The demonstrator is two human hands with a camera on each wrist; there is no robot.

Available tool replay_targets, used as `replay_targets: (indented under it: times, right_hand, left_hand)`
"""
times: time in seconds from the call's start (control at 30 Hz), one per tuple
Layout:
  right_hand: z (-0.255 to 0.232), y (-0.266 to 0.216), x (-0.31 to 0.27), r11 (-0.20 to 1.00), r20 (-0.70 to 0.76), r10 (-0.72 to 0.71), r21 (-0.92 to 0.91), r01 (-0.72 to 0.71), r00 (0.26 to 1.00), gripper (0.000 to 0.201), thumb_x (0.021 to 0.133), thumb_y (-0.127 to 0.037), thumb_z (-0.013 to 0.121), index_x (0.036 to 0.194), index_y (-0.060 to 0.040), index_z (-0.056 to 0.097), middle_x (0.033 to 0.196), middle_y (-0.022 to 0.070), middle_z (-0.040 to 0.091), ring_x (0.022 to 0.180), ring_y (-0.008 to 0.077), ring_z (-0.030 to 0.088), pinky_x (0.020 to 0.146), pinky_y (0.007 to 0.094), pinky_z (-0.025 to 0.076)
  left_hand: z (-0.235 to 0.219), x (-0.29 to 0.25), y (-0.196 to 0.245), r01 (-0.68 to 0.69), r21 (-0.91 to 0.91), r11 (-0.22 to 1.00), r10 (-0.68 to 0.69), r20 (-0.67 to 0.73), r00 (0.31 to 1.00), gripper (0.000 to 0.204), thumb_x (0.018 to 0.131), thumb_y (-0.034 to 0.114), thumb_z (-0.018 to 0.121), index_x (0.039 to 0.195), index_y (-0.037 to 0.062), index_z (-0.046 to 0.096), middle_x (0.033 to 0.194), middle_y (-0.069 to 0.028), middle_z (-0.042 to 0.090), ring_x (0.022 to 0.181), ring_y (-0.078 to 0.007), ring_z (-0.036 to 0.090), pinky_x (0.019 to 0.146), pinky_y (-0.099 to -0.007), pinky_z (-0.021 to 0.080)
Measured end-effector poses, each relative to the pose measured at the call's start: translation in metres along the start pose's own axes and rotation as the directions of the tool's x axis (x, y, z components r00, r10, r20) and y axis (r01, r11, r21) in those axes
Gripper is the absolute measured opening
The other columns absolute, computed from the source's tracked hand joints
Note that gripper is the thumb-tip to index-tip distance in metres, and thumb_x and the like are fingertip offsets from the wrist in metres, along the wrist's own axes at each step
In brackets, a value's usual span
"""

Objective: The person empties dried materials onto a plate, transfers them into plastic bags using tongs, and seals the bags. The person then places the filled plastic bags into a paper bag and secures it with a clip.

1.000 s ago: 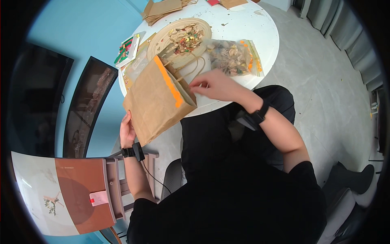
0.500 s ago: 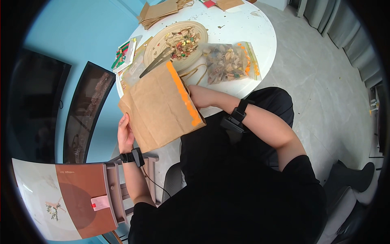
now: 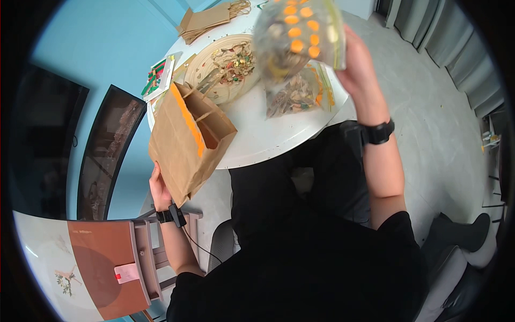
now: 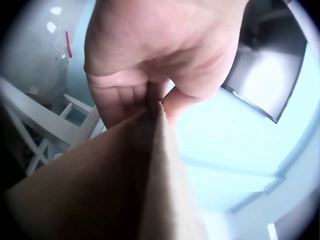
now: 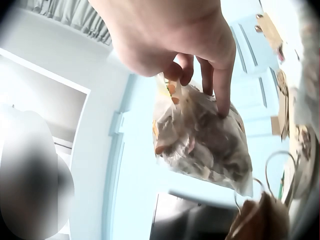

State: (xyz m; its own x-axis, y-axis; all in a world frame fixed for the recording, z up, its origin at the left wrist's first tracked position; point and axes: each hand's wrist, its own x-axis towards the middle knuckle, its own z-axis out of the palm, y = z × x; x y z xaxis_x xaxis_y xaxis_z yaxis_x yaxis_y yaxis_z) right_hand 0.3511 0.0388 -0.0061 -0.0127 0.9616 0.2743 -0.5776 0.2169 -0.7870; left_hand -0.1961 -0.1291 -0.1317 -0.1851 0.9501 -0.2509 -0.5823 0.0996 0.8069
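My left hand [image 3: 160, 188] grips the bottom of a brown paper bag [image 3: 179, 147] with an orange strip along its top edge; the bag is tilted, its mouth open toward the table. The left wrist view shows the bag's edge [image 4: 165, 165] pinched between thumb and fingers of the left hand [image 4: 160, 55]. Raised over the table, my right hand [image 3: 360, 72] holds a clear zip bag [image 3: 292, 40] with orange dots. In the right wrist view the right hand's [image 5: 180, 45] fingers pinch the top of this filled bag [image 5: 202, 140].
On the white table [image 3: 257, 145] lie a second clear bag [image 3: 294, 95] of dried pieces, a round woven tray [image 3: 204, 61] of colourful pieces with tongs [image 3: 208, 79], folded paper bags [image 3: 206, 20] and a small white box [image 3: 159, 78] of red and green items.
The right hand has left the paper bag's mouth and moved up and right; it now holds a clear dotted bag. The paper bag has turned, showing its open mouth.
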Motion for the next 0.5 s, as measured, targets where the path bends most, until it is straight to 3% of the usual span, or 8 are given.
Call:
replay_targets:
  times: [0.07, 0.1, 0.17, 0.27, 0.33, 0.4, 0.47, 0.5]
  right_hand:
    - [-0.044, 0.009, 0.043, 0.979, -0.058, -0.095, -0.186, 0.082, 0.994, 0.026, 0.108, -0.018, 0.049, 0.126, -0.0054, 0.062, 0.119, 0.0027, 0.068, 0.109, 0.0123, 0.065, 0.091, 0.0322, 0.054]
    - [-0.058, 0.018, 0.057, 0.911, -0.061, -0.144, -0.399, 0.108, 0.988, 0.026, 0.106, -0.019, 0.051, 0.123, -0.0052, 0.064, 0.117, 0.0048, 0.07, 0.106, 0.0149, 0.067, 0.091, 0.0331, 0.054]
    - [-0.071, 0.04, 0.08, 0.646, -0.011, -0.241, -0.748, 0.152, 0.97, 0.025, 0.103, -0.02, 0.054, 0.117, -0.0049, 0.068, 0.113, 0.0091, 0.073, 0.1, 0.0202, 0.071, 0.09, 0.0347, 0.054]
    - [-0.057, 0.06, 0.074, 0.223, 0.003, -0.003, -0.975, 0.004, 1.0, 0.028, 0.101, -0.023, 0.057, 0.119, -0.006, 0.069, 0.126, 0.0178, 0.07, 0.111, 0.032, 0.069, 0.096, 0.0393, 0.052]
    - [-0.067, 0.078, 0.066, 0.232, 0.186, -0.015, -0.955, 0.184, 0.983, 0.03, 0.098, -0.022, 0.06, 0.12, -0.0029, 0.067, 0.133, 0.0245, 0.065, 0.111, 0.0425, 0.067, 0.098, 0.0432, 0.051]
    - [-0.034, 0.066, 0.036, 0.137, 0.296, -0.324, -0.925, 0.354, 0.899, 0.032, 0.096, -0.02, 0.063, 0.122, -0.0014, 0.066, 0.129, 0.0245, 0.067, 0.108, 0.0421, 0.068, 0.097, 0.0439, 0.052]
    - [0.019, 0.054, -0.013, 0.299, 0.298, -0.429, -0.844, 0.445, 0.853, 0.031, 0.094, -0.015, 0.066, 0.122, -0.001, 0.065, 0.12, 0.0229, 0.069, 0.109, 0.0401, 0.068, 0.098, 0.0433, 0.052]
    - [0.042, 0.048, -0.046, 0.409, 0.343, -0.3, -0.797, 0.445, 0.89, 0.031, 0.092, -0.013, 0.068, 0.121, -0.0024, 0.066, 0.118, 0.0211, 0.069, 0.11, 0.0376, 0.067, 0.098, 0.0425, 0.052]
  left_hand:
    - [0.007, -0.004, -0.001, -0.009, -0.053, 0.999, 0.01, 0.01, 1.0, 0.043, 0.108, 0.03, 0.053, 0.143, 0.0043, 0.052, 0.142, -0.0125, 0.06, 0.128, -0.0281, 0.06, 0.108, -0.0457, 0.05]
    - [0.008, -0.006, -0.002, -0.021, -0.073, 0.997, 0.022, 0.013, 1.0, 0.044, 0.108, 0.03, 0.053, 0.144, 0.0045, 0.051, 0.143, -0.0127, 0.06, 0.129, -0.0285, 0.059, 0.108, -0.0459, 0.05]
    - [0.007, -0.007, -0.005, -0.059, -0.128, 0.99, 0.062, 0.019, 0.998, 0.043, 0.108, 0.028, 0.052, 0.144, 0.0043, 0.052, 0.143, -0.0136, 0.06, 0.129, -0.0292, 0.059, 0.108, -0.0462, 0.05]
    - [-0.006, -0.008, -0.011, -0.171, -0.188, 0.967, 0.179, 0.03, 0.983, 0.04, 0.107, 0.022, 0.052, 0.142, 0.0028, 0.053, 0.138, -0.0158, 0.063, 0.126, -0.03, 0.062, 0.108, -0.0461, 0.051]
    - [-0.024, -0.008, -0.016, -0.278, -0.17, 0.945, 0.29, 0.048, 0.956, 0.039, 0.105, 0.016, 0.052, 0.141, 0.0017, 0.054, 0.133, -0.0172, 0.066, 0.122, -0.0304, 0.064, 0.107, -0.0458, 0.051]
    - [-0.027, -0.011, -0.01, -0.139, -0.406, 0.903, 0.061, -0.198, 0.978, 0.037, 0.103, 0.011, 0.05, 0.138, 0.001, 0.056, 0.123, -0.0172, 0.07, 0.116, -0.0296, 0.067, 0.105, -0.0451, 0.052]
    - [-0.021, -0.014, -0.007, -0.181, -0.447, 0.876, 0.105, -0.19, 0.976, 0.037, 0.104, 0.012, 0.05, 0.139, 0.0015, 0.056, 0.124, -0.0163, 0.07, 0.116, -0.029, 0.067, 0.105, -0.0449, 0.052]
    - [-0.015, -0.015, -0.006, -0.2, -0.46, 0.865, 0.138, -0.165, 0.977, 0.037, 0.104, 0.012, 0.05, 0.139, 0.0017, 0.055, 0.125, -0.0159, 0.069, 0.117, -0.0287, 0.067, 0.105, -0.0448, 0.052]
